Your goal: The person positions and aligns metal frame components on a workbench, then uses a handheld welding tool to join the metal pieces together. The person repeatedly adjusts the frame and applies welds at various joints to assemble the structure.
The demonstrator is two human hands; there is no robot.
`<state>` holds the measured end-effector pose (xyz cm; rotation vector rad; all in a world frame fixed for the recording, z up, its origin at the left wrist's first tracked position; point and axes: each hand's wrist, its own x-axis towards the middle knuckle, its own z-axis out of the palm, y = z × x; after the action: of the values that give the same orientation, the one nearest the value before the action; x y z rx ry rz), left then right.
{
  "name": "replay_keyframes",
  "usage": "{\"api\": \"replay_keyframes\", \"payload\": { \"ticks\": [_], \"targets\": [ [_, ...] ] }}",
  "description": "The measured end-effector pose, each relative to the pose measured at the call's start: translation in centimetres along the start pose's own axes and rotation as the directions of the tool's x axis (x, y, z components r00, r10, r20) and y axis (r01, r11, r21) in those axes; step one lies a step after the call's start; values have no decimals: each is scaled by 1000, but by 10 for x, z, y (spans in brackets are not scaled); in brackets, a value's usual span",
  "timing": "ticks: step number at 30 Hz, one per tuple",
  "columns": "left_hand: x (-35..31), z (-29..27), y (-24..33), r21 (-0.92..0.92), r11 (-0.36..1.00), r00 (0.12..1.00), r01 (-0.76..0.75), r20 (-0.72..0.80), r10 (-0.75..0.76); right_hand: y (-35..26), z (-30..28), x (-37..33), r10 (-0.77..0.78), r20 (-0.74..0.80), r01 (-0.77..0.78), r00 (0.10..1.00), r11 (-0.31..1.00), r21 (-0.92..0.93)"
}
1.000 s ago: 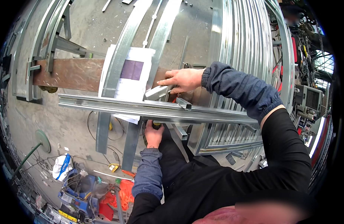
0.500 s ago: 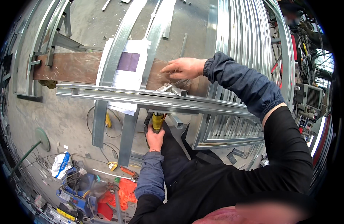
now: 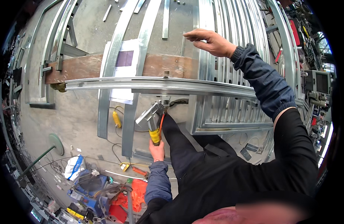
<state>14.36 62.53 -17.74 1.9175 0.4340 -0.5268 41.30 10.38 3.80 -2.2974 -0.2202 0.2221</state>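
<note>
My left hand (image 3: 157, 151) is wrapped round the yellow grip of a metal tool (image 3: 154, 135) with a silver angled head. I cannot tell the tool's exact kind. Its head is just below the long galvanized steel channels (image 3: 116, 84) lying crosswise, beside a short square tube end (image 3: 165, 100). An orange strip or cable (image 3: 161, 125) runs beside the tool. My right hand (image 3: 213, 43) is raised over the far side of the channels, fingers stretched out and holding nothing. A small square piece (image 3: 166, 74) projects at the channels' far edge.
A brown steel beam (image 3: 168, 66) runs behind the channels, with white paper sheets (image 3: 123, 80) over it. Many metal studs (image 3: 231, 22) lie in rows at right. On the floor at lower left are a blue machine (image 3: 90, 186), orange cloth (image 3: 137, 192), cables and a green round-based stand (image 3: 56, 145).
My left hand has drawn the tool toward me, bringing its silver head out from behind the channels. My right hand has moved farther away and to the right.
</note>
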Motion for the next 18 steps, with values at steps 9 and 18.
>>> {"api": "replay_keyframes", "payload": {
  "ticks": [9, 18],
  "targets": [
    [-159, -23, -65, 7, 999, 949, -33, -312, 33, -83, -16, -191, -197, -166, 230, 966, 950, 211],
    [-280, -36, 51, -273, 920, 907, -282, -388, 164, -184, 108, -385, -342, 80, 256, 936, 821, 510]
  ]
}}
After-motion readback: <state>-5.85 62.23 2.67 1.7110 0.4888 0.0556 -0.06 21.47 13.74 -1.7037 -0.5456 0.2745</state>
